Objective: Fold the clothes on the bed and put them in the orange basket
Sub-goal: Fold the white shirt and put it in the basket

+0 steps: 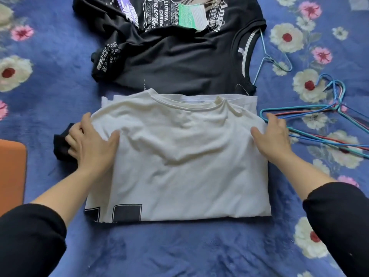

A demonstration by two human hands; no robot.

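A half-folded white T-shirt (179, 160) lies flat on a blue floral bedspread (179, 248), collar away from the viewer. A person's left hand (91, 142) and right hand (273, 136) each grasp a side edge, thumb on top and fingers curled at the edge. To fold it neatly, both hands should probably lift evenly and bring the collar end to the hem, clear of the black printed T-shirt (169, 56) beyond and the wire hangers (319, 124) on the right; the orange basket (12, 172) waits at the left.

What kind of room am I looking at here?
Probably a bedroom at home: a white shirt and a black shirt lie on a blue floral bedspread, with wire hangers beside them.
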